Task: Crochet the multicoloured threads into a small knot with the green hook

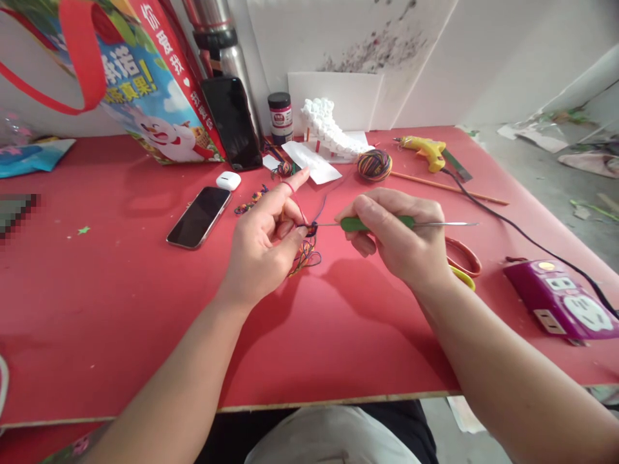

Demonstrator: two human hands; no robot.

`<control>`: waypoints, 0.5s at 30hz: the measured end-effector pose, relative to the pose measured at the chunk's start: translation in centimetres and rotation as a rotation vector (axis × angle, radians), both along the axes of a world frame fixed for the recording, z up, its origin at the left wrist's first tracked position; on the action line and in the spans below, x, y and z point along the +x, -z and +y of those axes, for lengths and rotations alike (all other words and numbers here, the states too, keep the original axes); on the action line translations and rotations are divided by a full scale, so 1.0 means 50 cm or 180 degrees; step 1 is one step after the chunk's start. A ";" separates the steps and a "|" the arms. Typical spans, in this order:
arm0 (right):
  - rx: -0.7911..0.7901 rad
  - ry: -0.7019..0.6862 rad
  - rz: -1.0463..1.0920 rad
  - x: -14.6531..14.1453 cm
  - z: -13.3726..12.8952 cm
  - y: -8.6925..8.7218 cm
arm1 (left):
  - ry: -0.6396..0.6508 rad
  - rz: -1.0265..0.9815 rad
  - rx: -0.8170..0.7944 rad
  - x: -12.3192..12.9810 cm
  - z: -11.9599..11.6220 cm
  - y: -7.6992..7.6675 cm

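My right hand (pixel 399 232) grips a crochet hook (pixel 355 223) by its green handle, with one thin metal end pointing left and the other sticking out to the right. Between thumb and fingers, my left hand (pixel 268 238) pinches a small dark multicoloured piece of crochet (pixel 309 228). A strand of red yarn (pixel 297 200) loops over the raised left index finger. The hook's left tip meets the crochet piece; whether it passes through a loop is too small to tell. Loose yarn tails (pixel 307 258) dangle below the piece.
Behind my hands lie a multicoloured yarn ball (pixel 374 165), a white paper (pixel 313 162) and a yellow glue gun (pixel 425 151). Left are a phone (pixel 199 217) and an earphone case (pixel 228 181). Orange-handled scissors (pixel 464 254) and a purple box (pixel 561 299) sit at right, near a black cord (pixel 512 225).
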State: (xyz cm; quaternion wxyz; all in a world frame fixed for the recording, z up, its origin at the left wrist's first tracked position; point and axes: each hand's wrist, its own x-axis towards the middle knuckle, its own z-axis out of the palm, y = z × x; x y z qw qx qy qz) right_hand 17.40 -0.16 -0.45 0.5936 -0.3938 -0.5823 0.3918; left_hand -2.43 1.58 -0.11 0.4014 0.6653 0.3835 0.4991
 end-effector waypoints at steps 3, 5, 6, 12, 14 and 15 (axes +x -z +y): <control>-0.0415 -0.0261 0.0396 0.008 0.010 -0.001 | 0.0164 -0.0030 -0.0031 -0.002 -0.001 0.000; -0.0653 -0.0358 0.0589 0.011 0.015 -0.002 | 0.0228 -0.0125 -0.0101 -0.001 -0.001 -0.002; -0.0757 -0.0383 0.0674 0.011 0.016 -0.003 | 0.0245 -0.0188 -0.0149 -0.001 -0.001 -0.004; -0.1097 -0.0592 0.1154 -0.002 0.016 -0.013 | 0.0276 -0.0560 -0.0449 0.005 -0.002 -0.009; -0.1145 -0.0633 0.1242 -0.008 0.014 -0.010 | 0.0278 -0.0617 -0.0557 0.007 -0.003 -0.008; -0.1152 -0.0641 0.1275 -0.011 0.013 -0.008 | 0.0274 -0.0631 -0.0611 0.007 -0.003 -0.007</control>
